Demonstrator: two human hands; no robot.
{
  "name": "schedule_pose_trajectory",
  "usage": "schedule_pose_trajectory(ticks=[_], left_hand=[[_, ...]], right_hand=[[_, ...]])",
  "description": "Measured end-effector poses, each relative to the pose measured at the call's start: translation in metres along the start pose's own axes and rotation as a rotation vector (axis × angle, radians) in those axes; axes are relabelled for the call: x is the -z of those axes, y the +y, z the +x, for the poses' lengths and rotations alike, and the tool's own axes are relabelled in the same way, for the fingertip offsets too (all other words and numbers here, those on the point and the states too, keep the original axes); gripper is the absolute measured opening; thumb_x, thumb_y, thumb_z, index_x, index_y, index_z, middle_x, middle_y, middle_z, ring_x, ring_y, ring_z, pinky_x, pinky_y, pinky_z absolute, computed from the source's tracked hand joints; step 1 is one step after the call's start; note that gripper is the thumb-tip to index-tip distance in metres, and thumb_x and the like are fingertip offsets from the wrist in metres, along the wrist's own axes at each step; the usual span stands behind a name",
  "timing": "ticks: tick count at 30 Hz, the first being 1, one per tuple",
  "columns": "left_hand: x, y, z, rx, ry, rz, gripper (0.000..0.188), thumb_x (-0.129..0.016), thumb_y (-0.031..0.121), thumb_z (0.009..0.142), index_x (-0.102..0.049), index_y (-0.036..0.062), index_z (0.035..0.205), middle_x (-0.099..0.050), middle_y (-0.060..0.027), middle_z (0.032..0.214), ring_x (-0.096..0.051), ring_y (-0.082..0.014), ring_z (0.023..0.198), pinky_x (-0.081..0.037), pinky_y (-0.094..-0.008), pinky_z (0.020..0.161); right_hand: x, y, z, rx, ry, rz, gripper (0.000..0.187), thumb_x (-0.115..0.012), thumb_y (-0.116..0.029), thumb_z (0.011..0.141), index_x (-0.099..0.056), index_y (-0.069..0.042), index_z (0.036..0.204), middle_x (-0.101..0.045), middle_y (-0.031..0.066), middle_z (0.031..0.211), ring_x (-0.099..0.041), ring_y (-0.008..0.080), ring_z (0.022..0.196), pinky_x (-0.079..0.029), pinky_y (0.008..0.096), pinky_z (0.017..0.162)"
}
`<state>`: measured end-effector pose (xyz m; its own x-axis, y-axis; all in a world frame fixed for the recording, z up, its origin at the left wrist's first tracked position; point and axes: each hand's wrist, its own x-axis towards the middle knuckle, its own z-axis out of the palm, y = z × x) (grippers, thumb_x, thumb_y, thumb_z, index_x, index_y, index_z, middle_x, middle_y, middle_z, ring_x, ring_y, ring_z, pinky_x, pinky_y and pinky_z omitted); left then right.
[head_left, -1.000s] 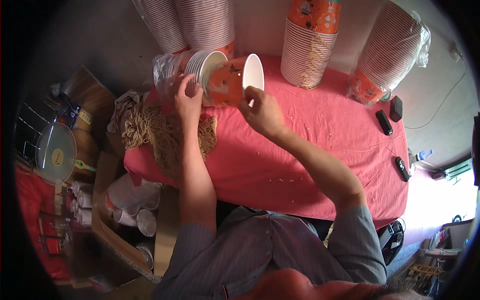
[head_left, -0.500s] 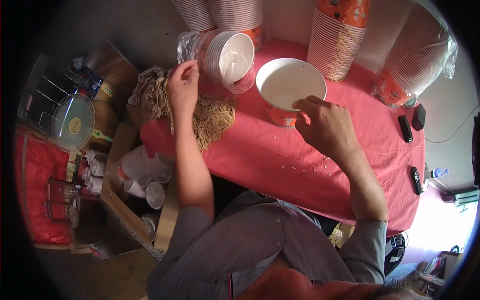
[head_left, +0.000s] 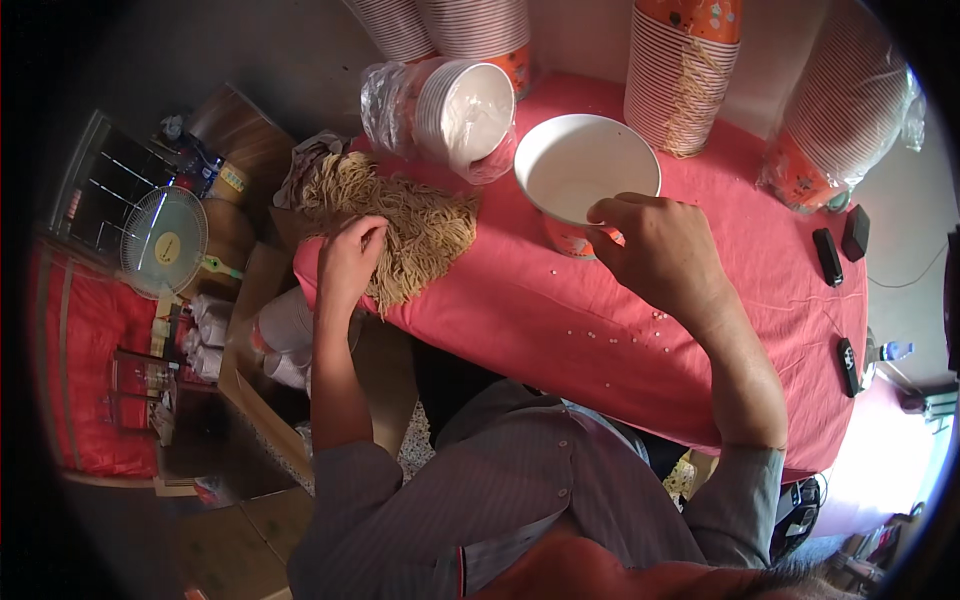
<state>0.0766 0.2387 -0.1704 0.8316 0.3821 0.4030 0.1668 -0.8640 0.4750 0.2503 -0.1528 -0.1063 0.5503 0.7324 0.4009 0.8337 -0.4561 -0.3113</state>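
A large paper bucket (head_left: 588, 165), white inside and orange printed outside, stands on the red cloth, slightly tilted toward me. My right hand (head_left: 662, 248) grips its near right rim, thumb and fingers pinched over the edge. Left of the bucket lies a heap of beige, string-like strands (head_left: 425, 232). My left hand (head_left: 350, 262) is over the heap's near left edge, with fingers curled together; whatever may be between them is too small to tell. Behind the heap, a plastic-wrapped stack of white paper buckets (head_left: 470, 115) lies on its side.
Tall stacks of orange and white buckets (head_left: 678, 90) stand along the back, one stack wrapped in plastic (head_left: 835, 120) at right. Small white beads (head_left: 590, 335) dot the red cloth (head_left: 500, 310). Small black objects (head_left: 828, 257) sit at the right edge. An open cardboard box (head_left: 262, 400) holding cups is below left.
My left hand has moved from beside the plastic-wrapped stack toward me, down to the near left edge of the strand heap. My right hand stays on the bucket's rim.
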Motion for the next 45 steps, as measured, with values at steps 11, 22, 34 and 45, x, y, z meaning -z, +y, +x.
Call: schedule_pose_trajectory(ticks=[11,22,34,45], left_hand=[[0.010,-0.011,0.013,-0.363,-0.077,0.400,0.018,-0.075,0.008,0.093,-0.080,0.0083,0.111,-0.069,-0.0093,0.104,-0.067,-0.0328,0.103,-0.057,-0.0451,0.089],[0.025,0.021,0.034,-0.130,-0.063,-0.164,0.013,-0.073,0.010,0.102,-0.072,-0.0012,0.110,-0.076,-0.0116,0.104,-0.074,-0.0233,0.098,-0.056,-0.0345,0.091],[0.014,0.148,0.011,-0.139,0.191,-0.274,0.014,-0.075,0.010,0.103,-0.069,-0.0010,0.098,-0.068,-0.0063,0.078,-0.065,-0.0129,0.076,-0.052,-0.0308,0.071],[-0.064,0.195,-0.049,-0.622,0.322,-0.007,0.017,-0.084,0.003,0.088,-0.070,0.0056,0.098,-0.063,-0.0081,0.077,-0.063,-0.0290,0.066,-0.047,-0.0426,0.061]], right_hand=[[0.001,0.000,0.001,-0.014,-0.005,0.027,0.019,-0.073,-0.026,0.097,-0.078,-0.009,0.103,-0.079,0.0113,0.100,-0.077,0.0345,0.085,-0.062,0.0485,0.075],[-0.009,-0.004,0.001,0.028,-0.017,-0.066,0.012,-0.075,-0.022,0.096,-0.076,-0.010,0.099,-0.077,0.0055,0.097,-0.075,0.0319,0.078,-0.061,0.0453,0.067],[-0.025,-0.044,-0.015,0.015,-0.019,0.793,0.021,-0.073,-0.004,0.099,-0.077,-0.002,0.119,-0.078,0.0114,0.105,-0.074,0.0189,0.079,-0.058,0.0349,0.067],[-0.052,-0.036,-0.010,-0.246,-0.149,1.341,0.028,-0.063,-0.026,0.114,-0.078,-0.002,0.117,-0.073,-0.0015,0.099,-0.066,0.0070,0.090,-0.055,0.0279,0.078]])
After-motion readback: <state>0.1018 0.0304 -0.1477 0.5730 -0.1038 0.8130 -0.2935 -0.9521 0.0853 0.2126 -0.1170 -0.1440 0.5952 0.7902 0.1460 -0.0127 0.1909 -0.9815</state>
